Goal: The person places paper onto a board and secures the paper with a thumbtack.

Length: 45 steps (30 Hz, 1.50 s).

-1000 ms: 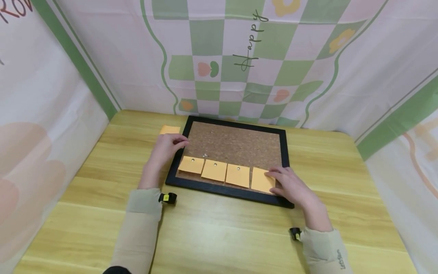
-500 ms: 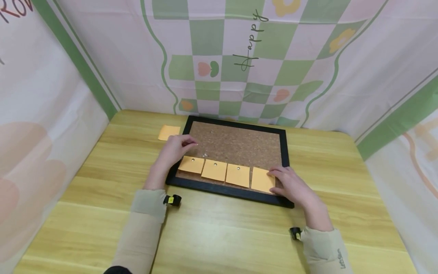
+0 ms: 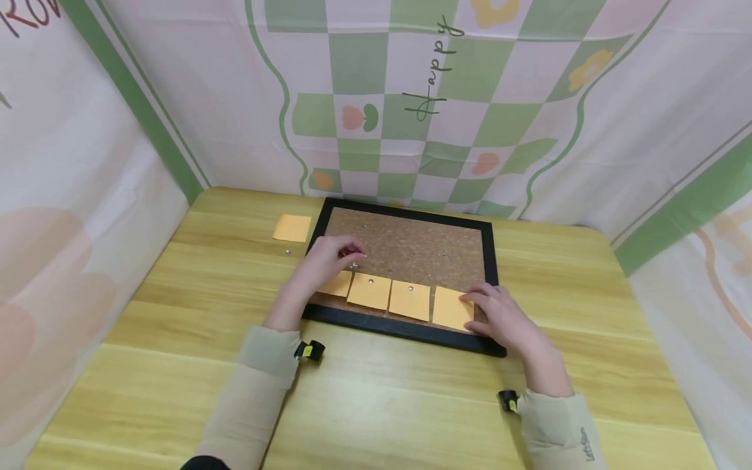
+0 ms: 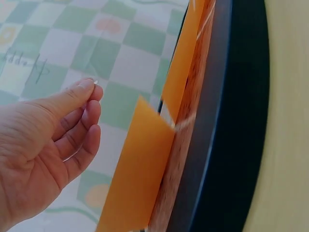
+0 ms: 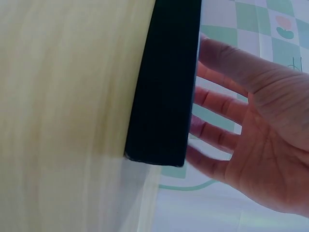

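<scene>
My left hand is over the left part of the corkboard, pinching a tiny shiny pushpin between thumb and forefinger. At the lower right of the board, my right hand rests its fingertips on an orange sticky note with no pin visible in it. Beside that note are a pinned note and another pinned note. The leftmost note is partly hidden by my left hand. In the right wrist view the right fingers reach behind the black frame, which hides their tips.
A loose orange note lies on the wooden table left of the board, with a small pin near it. Small clear bits sit on the cork. A patterned curtain stands behind the table.
My left hand has moved right, from the frame's left edge to over the cork, uncovering the loose note and the pin on the table. My right hand has stayed on its note.
</scene>
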{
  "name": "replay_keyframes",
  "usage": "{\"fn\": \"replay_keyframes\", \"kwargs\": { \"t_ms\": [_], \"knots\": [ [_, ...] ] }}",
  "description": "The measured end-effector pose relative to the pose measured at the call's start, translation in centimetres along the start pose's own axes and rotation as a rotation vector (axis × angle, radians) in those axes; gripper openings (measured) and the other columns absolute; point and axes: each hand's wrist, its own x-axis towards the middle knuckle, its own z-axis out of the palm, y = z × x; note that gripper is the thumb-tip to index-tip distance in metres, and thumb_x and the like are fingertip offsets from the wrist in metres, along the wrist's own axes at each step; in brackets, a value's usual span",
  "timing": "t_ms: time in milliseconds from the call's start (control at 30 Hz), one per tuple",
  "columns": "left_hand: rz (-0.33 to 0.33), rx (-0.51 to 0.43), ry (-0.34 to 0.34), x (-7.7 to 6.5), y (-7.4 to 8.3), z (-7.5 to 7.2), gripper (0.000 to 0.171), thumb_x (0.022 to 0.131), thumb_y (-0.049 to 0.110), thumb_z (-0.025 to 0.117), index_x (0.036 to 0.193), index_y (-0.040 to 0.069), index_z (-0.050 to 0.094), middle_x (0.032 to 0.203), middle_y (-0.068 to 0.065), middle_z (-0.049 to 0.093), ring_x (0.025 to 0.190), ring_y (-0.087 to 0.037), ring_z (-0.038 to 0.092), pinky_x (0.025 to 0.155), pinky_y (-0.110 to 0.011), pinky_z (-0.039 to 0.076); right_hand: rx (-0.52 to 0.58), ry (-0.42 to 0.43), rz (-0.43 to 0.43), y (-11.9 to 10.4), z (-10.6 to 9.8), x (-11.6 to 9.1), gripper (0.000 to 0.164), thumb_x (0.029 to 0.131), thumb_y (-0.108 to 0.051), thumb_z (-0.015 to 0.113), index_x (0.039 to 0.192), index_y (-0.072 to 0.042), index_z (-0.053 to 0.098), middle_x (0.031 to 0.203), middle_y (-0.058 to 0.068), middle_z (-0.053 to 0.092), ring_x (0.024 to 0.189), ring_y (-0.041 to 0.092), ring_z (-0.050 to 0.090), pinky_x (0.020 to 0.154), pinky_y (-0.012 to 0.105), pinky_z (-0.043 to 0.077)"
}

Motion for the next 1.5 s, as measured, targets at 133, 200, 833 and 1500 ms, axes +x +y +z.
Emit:
{"fn": "replay_keyframes", "kwargs": {
  "t_ms": [133, 200, 833, 1500],
  "knots": [
    [0.031, -0.011, -0.025, 0.2, 1.0, 0.8, 0.014, 0.098, 0.020, 0.064, 0.105, 0.011, 0.074, 0.100, -0.004, 0.076, 0.088, -0.014, 0.069, 0.077, -0.028, 0.057, 0.014, -0.008, 0.003, 0.1, 0.0, 0.0, 0.046, 0.082, -0.016, 0.082, 0.121, 0.002, 0.067, 0.125, 0.023, 0.062, 0.111, 0.042, 0.055, 0.096, 0.057, 0.047],
    [0.041, -0.009, -0.035, 0.2, 1.3, 1.2, 0.014, 0.098, 0.019, 0.064, 0.105, 0.012, 0.073, 0.100, -0.003, 0.076, 0.089, -0.014, 0.069, 0.079, -0.027, 0.057, 0.025, -0.016, 0.008, 0.2, -0.1, 0.0, 0.046, 0.082, -0.016, 0.082, 0.122, 0.001, 0.067, 0.125, 0.023, 0.061, 0.112, 0.042, 0.054, 0.097, 0.058, 0.046],
    [0.133, -0.035, -0.161, 0.8, 4.2, 5.6, 0.014, 0.099, 0.023, 0.063, 0.104, 0.015, 0.074, 0.097, 0.003, 0.075, 0.090, -0.008, 0.068, 0.079, -0.022, 0.055, 0.031, -0.034, 0.013, 1.0, 0.2, 0.2, 0.049, 0.088, -0.016, 0.076, 0.132, 0.001, 0.062, 0.137, 0.028, 0.054, 0.126, 0.049, 0.046, 0.105, 0.063, 0.041],
    [0.114, 0.038, -0.199, 3.0, 8.4, 11.0, 0.014, 0.098, 0.023, 0.063, 0.104, 0.016, 0.074, 0.101, 0.004, 0.076, 0.092, -0.005, 0.069, 0.080, -0.015, 0.052, 0.019, -0.055, 0.039, 0.7, 0.0, 0.2, 0.049, 0.089, -0.017, 0.075, 0.131, 0.004, 0.062, 0.138, 0.028, 0.053, 0.126, 0.047, 0.048, 0.106, 0.062, 0.042]
  ]
}}
